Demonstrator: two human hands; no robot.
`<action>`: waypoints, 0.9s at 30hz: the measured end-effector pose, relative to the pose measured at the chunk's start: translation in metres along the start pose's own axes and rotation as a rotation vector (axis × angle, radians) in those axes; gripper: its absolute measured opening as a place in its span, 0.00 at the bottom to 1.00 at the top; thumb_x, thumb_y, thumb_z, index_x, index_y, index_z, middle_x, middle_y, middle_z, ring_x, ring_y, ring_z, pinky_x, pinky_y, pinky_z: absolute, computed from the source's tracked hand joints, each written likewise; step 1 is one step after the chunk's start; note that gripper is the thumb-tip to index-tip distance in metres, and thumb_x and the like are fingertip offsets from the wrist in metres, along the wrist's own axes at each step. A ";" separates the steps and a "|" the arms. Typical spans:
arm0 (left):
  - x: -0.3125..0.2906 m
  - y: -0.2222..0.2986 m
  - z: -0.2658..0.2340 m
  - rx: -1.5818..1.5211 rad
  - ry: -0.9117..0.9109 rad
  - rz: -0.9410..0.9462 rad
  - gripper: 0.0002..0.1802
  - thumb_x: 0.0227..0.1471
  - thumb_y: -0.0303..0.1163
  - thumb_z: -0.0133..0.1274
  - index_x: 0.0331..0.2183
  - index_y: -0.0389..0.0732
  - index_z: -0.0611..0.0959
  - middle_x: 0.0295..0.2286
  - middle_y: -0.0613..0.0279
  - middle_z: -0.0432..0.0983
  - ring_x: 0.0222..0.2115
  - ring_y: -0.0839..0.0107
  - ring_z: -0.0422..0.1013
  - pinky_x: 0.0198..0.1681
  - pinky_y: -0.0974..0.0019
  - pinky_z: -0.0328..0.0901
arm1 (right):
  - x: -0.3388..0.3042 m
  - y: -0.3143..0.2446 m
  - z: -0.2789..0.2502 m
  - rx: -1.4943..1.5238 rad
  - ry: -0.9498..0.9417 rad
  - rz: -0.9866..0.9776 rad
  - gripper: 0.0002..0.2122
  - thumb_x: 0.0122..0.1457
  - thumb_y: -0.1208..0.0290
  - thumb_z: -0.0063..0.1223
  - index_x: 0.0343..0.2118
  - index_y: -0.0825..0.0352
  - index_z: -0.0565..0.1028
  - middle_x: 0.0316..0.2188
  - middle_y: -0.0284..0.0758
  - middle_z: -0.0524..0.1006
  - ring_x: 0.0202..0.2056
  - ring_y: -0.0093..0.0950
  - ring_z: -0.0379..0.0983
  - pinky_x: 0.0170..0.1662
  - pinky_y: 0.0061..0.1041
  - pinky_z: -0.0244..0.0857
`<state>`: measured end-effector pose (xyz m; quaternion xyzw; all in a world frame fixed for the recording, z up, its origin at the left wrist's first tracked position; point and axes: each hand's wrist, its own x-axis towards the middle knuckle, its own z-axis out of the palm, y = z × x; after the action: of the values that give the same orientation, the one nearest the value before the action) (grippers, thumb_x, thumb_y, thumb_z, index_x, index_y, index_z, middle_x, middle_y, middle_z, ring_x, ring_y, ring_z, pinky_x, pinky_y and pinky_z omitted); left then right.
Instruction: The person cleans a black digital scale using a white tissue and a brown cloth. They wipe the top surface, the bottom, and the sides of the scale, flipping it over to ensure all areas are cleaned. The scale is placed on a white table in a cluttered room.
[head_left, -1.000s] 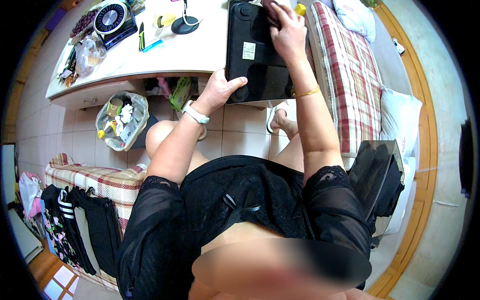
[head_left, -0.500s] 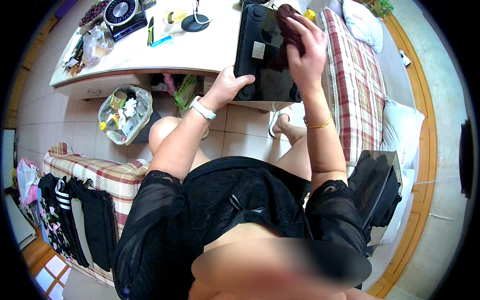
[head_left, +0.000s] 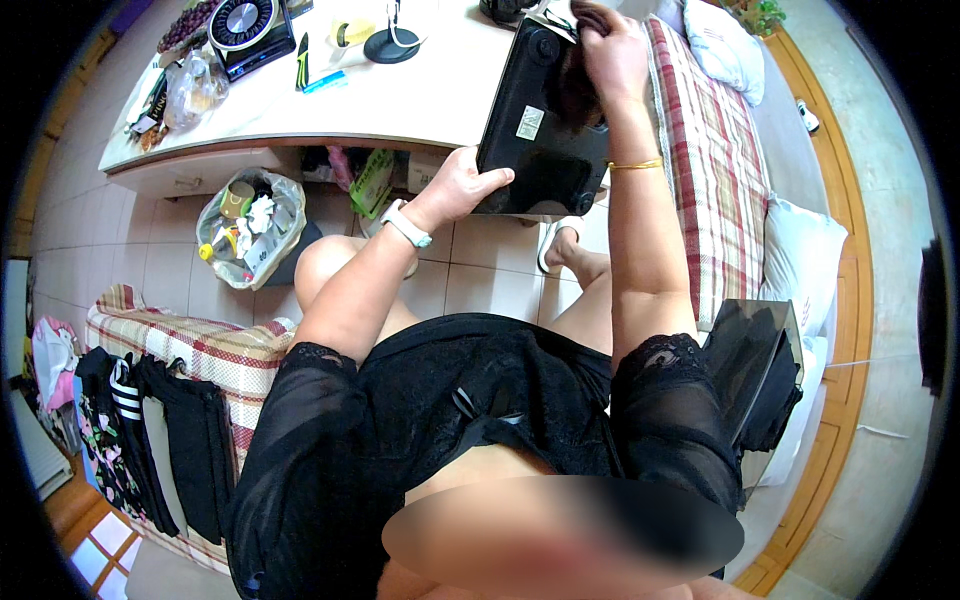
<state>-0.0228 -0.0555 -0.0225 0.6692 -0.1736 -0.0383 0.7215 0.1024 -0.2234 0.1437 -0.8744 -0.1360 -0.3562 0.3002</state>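
A flat, glossy black appliance point(head_left: 530, 165) with round feet at its corners and a pale label is held tilted at the near right end of the white table. My left hand point(head_left: 462, 188) grips its left edge, thumb laid over the face and fingers hidden behind. At the far right edge of the appliance, my right hand point(head_left: 615, 65) is closed around a dark brown cloth point(head_left: 592, 16). Part of the cloth is covered by that hand.
On the white table point(head_left: 430, 100) stand a round-topped black device point(head_left: 243, 22), a black-based stand point(head_left: 394, 44), a knife point(head_left: 303, 62) and a plastic bag point(head_left: 195, 90). A lined trash bin point(head_left: 250, 230) sits below. A plaid-covered seat point(head_left: 715, 180) lies right.
My right hand has moved up with the brown cloth to the far edge and curled more tightly around it. The black appliance has tilted and shifted slightly toward me.
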 end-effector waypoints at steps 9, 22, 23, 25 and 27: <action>-0.005 0.019 -0.003 -0.096 0.043 0.003 0.18 0.53 0.28 0.59 0.42 0.25 0.80 0.34 0.57 0.82 0.32 0.74 0.75 0.39 0.68 0.71 | -0.015 0.038 -0.011 -0.093 -0.219 -0.572 0.30 0.47 0.78 0.63 0.56 0.48 0.76 0.53 0.36 0.74 0.53 0.39 0.69 0.57 0.35 0.66; -0.003 0.013 -0.001 -0.098 -0.023 -0.007 0.16 0.54 0.30 0.59 0.40 0.27 0.81 0.32 0.60 0.81 0.31 0.77 0.73 0.38 0.69 0.70 | -0.028 0.017 -0.006 -0.200 -0.100 -0.522 0.26 0.48 0.78 0.60 0.54 0.54 0.77 0.47 0.39 0.76 0.49 0.43 0.71 0.53 0.37 0.68; -0.002 0.007 -0.001 -0.066 -0.002 -0.018 0.16 0.54 0.31 0.59 0.40 0.27 0.81 0.32 0.60 0.81 0.31 0.77 0.73 0.38 0.68 0.70 | -0.040 0.011 -0.004 -0.261 -0.084 -0.494 0.27 0.48 0.78 0.61 0.55 0.54 0.77 0.47 0.40 0.75 0.49 0.43 0.70 0.53 0.37 0.68; -0.001 0.004 -0.001 -0.034 0.024 -0.031 0.17 0.54 0.31 0.59 0.40 0.27 0.81 0.32 0.60 0.81 0.31 0.76 0.73 0.38 0.68 0.70 | -0.061 0.011 0.001 -0.289 -0.047 -0.406 0.26 0.47 0.78 0.62 0.54 0.56 0.77 0.44 0.40 0.75 0.46 0.42 0.72 0.50 0.38 0.69; -0.003 0.010 -0.003 -0.077 0.074 -0.029 0.17 0.54 0.32 0.59 0.40 0.27 0.82 0.32 0.61 0.81 0.30 0.76 0.73 0.37 0.68 0.70 | -0.080 0.006 -0.006 -0.273 -0.201 -0.368 0.25 0.46 0.78 0.62 0.51 0.56 0.79 0.44 0.39 0.76 0.45 0.42 0.72 0.49 0.38 0.69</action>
<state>-0.0262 -0.0504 -0.0133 0.6445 -0.1355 -0.0309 0.7519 0.0450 -0.2340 0.0883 -0.8984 -0.2727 -0.3310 0.0945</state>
